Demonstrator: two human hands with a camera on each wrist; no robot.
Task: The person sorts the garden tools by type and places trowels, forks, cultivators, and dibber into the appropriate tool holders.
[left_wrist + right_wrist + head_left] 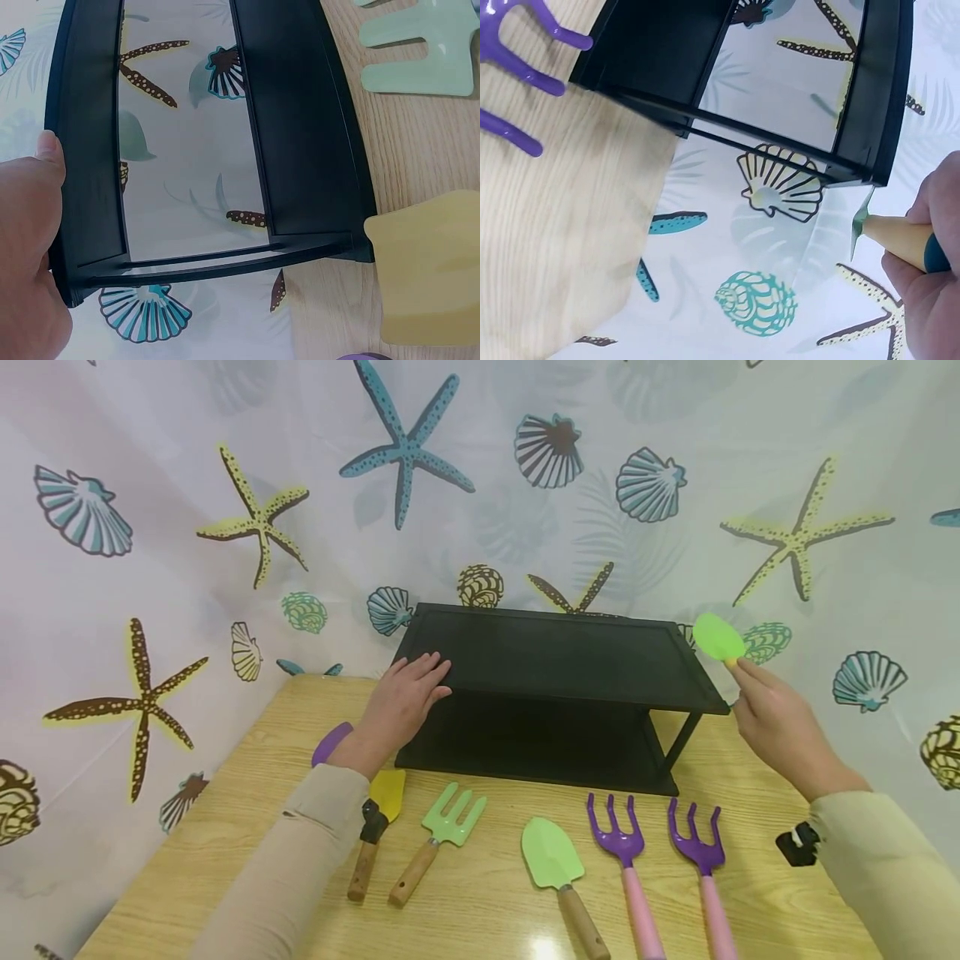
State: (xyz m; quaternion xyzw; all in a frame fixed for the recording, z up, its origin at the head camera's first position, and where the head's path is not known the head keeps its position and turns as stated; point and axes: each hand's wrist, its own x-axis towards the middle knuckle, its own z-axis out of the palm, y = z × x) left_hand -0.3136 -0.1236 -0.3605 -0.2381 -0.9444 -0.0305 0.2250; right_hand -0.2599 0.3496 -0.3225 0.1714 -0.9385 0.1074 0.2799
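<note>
A black two-tier shelf (pixel 547 656) stands on the wooden table. My left hand (pixel 405 697) rests on the left part of its top tier, fingers stretched out. The left wrist view shows the thumb (pixel 49 150) against the edge of that tier. Off the shelf's right end, my right hand (pixel 780 718) grips a small green trowel (pixel 717 637) by its handle, blade up and apart from the shelf. From the right wrist, the trowel's handle (pixel 900 238) is tan with a teal end, and the blade appears nearly edge-on.
Garden tools lie before the shelf: a yellow trowel (pixel 387 792), a green fork (pixel 442 835), a green trowel (pixel 555 856) and two purple forks (pixel 621 843) with pink handles. A purple tool (pixel 330 743) is partly hidden by my left wrist. A shell-patterned cloth (pixel 525 527) hangs behind.
</note>
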